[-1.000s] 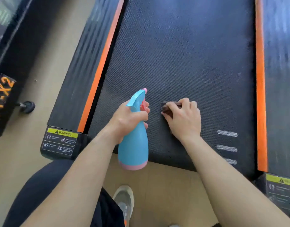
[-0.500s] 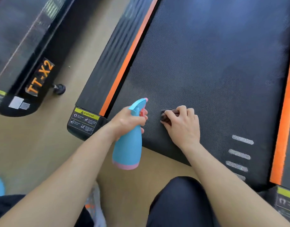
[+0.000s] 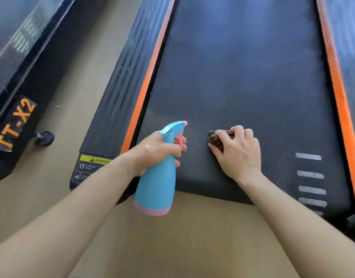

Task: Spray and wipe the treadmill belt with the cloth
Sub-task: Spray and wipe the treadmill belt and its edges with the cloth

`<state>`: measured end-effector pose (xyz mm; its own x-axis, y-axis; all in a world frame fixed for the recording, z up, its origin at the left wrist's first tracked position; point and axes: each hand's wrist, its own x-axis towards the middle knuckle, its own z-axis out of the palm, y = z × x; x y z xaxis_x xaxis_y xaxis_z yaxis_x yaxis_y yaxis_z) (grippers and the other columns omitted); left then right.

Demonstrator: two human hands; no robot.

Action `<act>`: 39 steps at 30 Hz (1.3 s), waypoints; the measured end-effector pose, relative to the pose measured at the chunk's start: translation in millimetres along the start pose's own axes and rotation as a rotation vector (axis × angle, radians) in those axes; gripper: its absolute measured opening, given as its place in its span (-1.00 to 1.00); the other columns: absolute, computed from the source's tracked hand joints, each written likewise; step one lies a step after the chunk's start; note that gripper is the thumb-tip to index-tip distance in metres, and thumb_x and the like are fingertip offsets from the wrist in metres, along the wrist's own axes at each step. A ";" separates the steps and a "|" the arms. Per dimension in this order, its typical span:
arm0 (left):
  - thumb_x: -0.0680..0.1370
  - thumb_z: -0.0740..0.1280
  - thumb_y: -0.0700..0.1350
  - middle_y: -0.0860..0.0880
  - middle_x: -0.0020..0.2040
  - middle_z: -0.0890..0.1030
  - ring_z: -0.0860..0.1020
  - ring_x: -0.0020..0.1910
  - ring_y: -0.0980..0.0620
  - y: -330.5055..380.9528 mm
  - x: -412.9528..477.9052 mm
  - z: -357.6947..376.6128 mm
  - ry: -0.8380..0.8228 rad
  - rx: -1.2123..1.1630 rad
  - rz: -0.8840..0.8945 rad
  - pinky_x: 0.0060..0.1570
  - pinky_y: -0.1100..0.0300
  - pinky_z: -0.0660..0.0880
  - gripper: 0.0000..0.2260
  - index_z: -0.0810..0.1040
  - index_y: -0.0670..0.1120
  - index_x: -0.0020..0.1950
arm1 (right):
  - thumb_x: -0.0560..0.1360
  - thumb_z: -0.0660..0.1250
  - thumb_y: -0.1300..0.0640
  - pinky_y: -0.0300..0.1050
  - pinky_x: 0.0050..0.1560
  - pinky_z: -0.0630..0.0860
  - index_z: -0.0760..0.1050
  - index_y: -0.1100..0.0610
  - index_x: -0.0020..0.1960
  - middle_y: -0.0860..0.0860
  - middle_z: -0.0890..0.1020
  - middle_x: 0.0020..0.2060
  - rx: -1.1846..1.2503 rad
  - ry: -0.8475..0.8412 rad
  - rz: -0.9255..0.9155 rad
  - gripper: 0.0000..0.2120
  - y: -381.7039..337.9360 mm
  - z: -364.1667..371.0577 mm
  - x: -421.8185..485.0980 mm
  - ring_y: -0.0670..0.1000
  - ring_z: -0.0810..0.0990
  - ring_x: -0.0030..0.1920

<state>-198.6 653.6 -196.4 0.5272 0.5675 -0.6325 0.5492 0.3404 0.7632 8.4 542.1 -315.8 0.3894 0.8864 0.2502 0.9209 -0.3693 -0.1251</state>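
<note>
Tan floor fills the frame from 6 to 9 o'clock. Black treadmill belt has its long axis running 6 to 12, with its near end at centre frame and an orange strip along each side. White dashes are stacked on the belt at 4 o'clock.

Left hand is wrapped round the neck of a blue spray bottle, fingers curled, one on the pink trigger. The bottle's long axis runs roughly 7 to 1: pink base low over the floor, nozzle aimed at 1 o'clock over the belt's near left part.

Right hand is just right of the nozzle, fingers curled over a bunched dark brown cloth that lies on the belt near its end. The cloth sticks out at the hand's 10 o'clock side.

Yellow warning label sits on the left rail end at 8 o'clock. Neighbouring machine with orange TT-X2 lettering is at 9 o'clock, with a small black foot beside it.
</note>
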 end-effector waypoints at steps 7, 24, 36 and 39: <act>0.49 0.41 -0.29 -0.12 0.12 0.71 0.67 -0.29 -0.02 -16.1 8.5 -15.6 -0.056 0.107 0.054 -0.24 0.16 0.63 -0.68 0.58 -0.21 0.25 | 0.53 0.25 -0.32 0.11 -0.05 0.48 0.57 -0.09 0.18 0.12 0.50 0.08 -0.012 -0.002 0.301 -0.61 -11.0 -4.7 -21.9 0.24 0.45 0.04; 0.31 0.35 -0.16 -0.09 -0.07 0.59 0.65 -0.34 -0.08 -52.9 -33.1 -11.9 -0.113 0.188 0.006 -0.08 0.03 0.62 -0.69 0.51 -0.27 0.00 | 0.57 0.26 -0.27 0.12 -0.03 0.49 0.55 -0.07 0.19 0.14 0.48 0.08 -0.025 -0.026 0.396 -0.64 -35.7 -11.3 -50.9 0.26 0.44 0.04; 0.46 0.36 -0.29 -0.17 0.07 0.67 0.62 -0.32 -0.03 -69.4 -48.3 -36.3 0.024 0.190 0.004 -0.24 0.20 0.62 -0.69 0.60 -0.16 0.19 | 0.55 0.18 -0.34 0.11 0.04 0.49 0.54 -0.12 0.21 0.09 0.48 0.10 0.049 -0.053 0.088 -0.58 -51.4 -0.1 -9.5 0.22 0.43 0.08; 0.31 0.33 -0.18 -0.15 0.16 0.66 0.66 -0.32 -0.06 -74.4 -54.8 -51.1 0.048 0.150 0.020 -0.13 0.10 0.62 -0.50 0.59 -0.13 0.26 | 0.57 0.17 -0.34 0.13 0.14 0.46 0.50 -0.11 0.24 0.11 0.46 0.16 0.050 -0.101 0.080 -0.58 -66.2 9.9 33.4 0.22 0.41 0.17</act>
<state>-301.5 635.5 -211.7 0.5096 0.6092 -0.6075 0.6314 0.2149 0.7451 -39.7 598.9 -308.7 0.4553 0.8793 0.1398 0.8840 -0.4277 -0.1886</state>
